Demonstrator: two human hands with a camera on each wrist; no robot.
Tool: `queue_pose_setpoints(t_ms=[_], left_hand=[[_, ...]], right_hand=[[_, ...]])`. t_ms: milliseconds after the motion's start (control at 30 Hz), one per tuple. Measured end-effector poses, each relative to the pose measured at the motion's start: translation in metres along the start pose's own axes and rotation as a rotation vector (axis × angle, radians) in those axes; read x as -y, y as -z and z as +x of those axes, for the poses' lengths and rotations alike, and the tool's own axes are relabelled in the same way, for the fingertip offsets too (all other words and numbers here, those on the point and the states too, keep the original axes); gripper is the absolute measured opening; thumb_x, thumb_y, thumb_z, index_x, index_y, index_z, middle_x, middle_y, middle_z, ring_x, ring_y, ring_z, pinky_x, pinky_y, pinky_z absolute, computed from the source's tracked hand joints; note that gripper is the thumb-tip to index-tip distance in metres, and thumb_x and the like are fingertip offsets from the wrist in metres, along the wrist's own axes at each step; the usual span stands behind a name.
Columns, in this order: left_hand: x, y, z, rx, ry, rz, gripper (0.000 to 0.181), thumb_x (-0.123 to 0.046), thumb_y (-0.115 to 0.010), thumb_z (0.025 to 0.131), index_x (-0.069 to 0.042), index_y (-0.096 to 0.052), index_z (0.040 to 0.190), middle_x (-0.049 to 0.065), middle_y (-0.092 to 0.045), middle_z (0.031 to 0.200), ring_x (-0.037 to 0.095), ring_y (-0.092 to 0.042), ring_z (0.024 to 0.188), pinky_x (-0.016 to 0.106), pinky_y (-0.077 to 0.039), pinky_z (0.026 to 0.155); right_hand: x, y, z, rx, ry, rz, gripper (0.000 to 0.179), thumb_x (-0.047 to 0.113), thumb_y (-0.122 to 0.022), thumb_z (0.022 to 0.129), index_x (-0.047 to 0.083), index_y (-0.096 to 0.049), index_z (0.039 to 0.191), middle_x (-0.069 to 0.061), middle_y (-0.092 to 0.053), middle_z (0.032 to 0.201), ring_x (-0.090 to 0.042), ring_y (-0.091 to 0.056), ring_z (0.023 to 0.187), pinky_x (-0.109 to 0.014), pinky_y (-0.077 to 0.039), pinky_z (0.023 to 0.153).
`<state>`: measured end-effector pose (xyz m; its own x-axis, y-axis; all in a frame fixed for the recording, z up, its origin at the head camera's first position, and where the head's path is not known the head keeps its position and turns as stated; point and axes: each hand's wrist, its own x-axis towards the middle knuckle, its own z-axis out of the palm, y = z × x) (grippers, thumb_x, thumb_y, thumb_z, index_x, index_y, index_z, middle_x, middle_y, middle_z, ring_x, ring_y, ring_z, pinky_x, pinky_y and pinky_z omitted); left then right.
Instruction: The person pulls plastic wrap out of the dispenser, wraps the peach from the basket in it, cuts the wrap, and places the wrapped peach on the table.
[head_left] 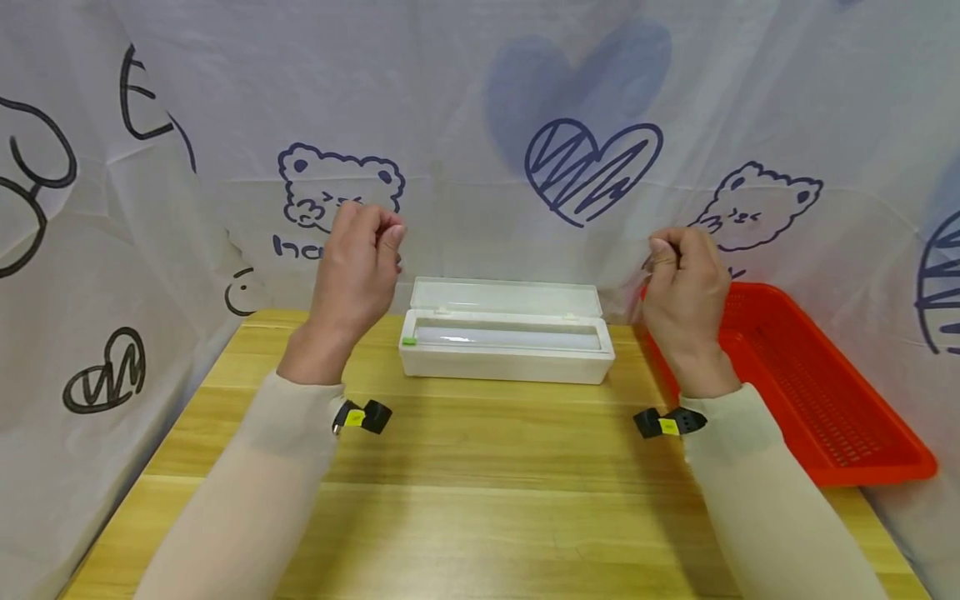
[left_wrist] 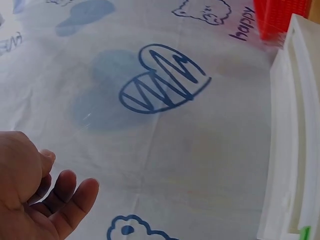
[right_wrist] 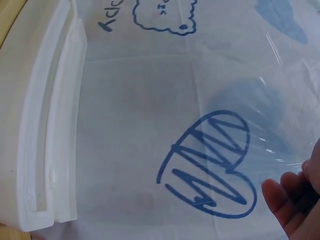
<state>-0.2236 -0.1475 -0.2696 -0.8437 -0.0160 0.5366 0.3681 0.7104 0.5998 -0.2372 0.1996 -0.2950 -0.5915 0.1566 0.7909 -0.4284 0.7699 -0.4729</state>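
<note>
A clear sheet of cling film (right_wrist: 267,142) stretches in the air between the two hands, and its glints fan out from the right fingertips in the right wrist view. My left hand (head_left: 356,267) pinches one side of it between thumb and forefinger, raised over the back left of the table. Level with it on the right, my right hand (head_left: 688,292) pinches the other side. Below and between them stands a white cling film dispenser (head_left: 506,367) with its lid (head_left: 506,297) tipped back. A pale roll (head_left: 517,337) lies inside, and a green slider (head_left: 408,341) sits at its left end.
A red plastic basket (head_left: 825,375) stands along the right side of the wooden table (head_left: 480,500), under the right forearm. Behind the dispenser hangs a white cloth (head_left: 465,108) with drawn hearts and bears.
</note>
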Motion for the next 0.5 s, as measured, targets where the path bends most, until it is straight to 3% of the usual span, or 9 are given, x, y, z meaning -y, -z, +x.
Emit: queue_pose_setpoints(t_ms=[100, 200, 333, 500], left_hand=[[-0.005, 0.006, -0.004, -0.031, -0.018, -0.027, 0.026, -0.021, -0.045, 0.114, 0.0, -0.058, 0.119, 0.014, -0.046, 0.113, 0.024, -0.062, 0.089, 0.032, -0.052, 0.081], [-0.01, 0.011, -0.007, -0.063, -0.037, -0.052, 0.025, -0.02, -0.047, 0.113, 0.001, -0.059, 0.118, 0.014, -0.046, 0.112, 0.023, -0.065, 0.088, 0.029, -0.053, 0.081], [-0.015, 0.017, -0.012, -0.088, -0.06, -0.071, 0.025, -0.02, -0.047, 0.113, 0.001, -0.059, 0.118, 0.014, -0.047, 0.113, 0.021, -0.066, 0.087, 0.024, -0.054, 0.083], [-0.017, 0.024, -0.022, -0.123, -0.126, -0.1, 0.022, -0.016, -0.05, 0.111, 0.003, -0.06, 0.116, 0.017, -0.048, 0.11, 0.021, -0.067, 0.088, 0.016, -0.051, 0.083]], right_hand=[[0.006, 0.005, 0.0, -0.043, 0.017, 0.049, 0.037, 0.026, -0.052, 0.111, -0.01, -0.062, 0.112, -0.026, -0.06, 0.102, -0.029, -0.063, 0.087, -0.012, -0.043, 0.079], [0.012, 0.01, 0.001, -0.068, 0.035, 0.098, 0.034, 0.023, -0.054, 0.11, -0.009, -0.063, 0.111, -0.026, -0.062, 0.101, -0.008, -0.063, 0.081, -0.003, -0.045, 0.079], [0.019, 0.016, 0.0, -0.085, 0.033, 0.147, 0.029, 0.019, -0.055, 0.11, -0.008, -0.063, 0.113, -0.024, -0.062, 0.102, 0.013, -0.056, 0.082, -0.004, -0.048, 0.081], [0.024, 0.024, -0.005, -0.124, 0.046, 0.192, 0.024, 0.013, -0.059, 0.107, -0.009, -0.065, 0.111, -0.025, -0.063, 0.101, 0.016, -0.058, 0.085, -0.006, -0.05, 0.084]])
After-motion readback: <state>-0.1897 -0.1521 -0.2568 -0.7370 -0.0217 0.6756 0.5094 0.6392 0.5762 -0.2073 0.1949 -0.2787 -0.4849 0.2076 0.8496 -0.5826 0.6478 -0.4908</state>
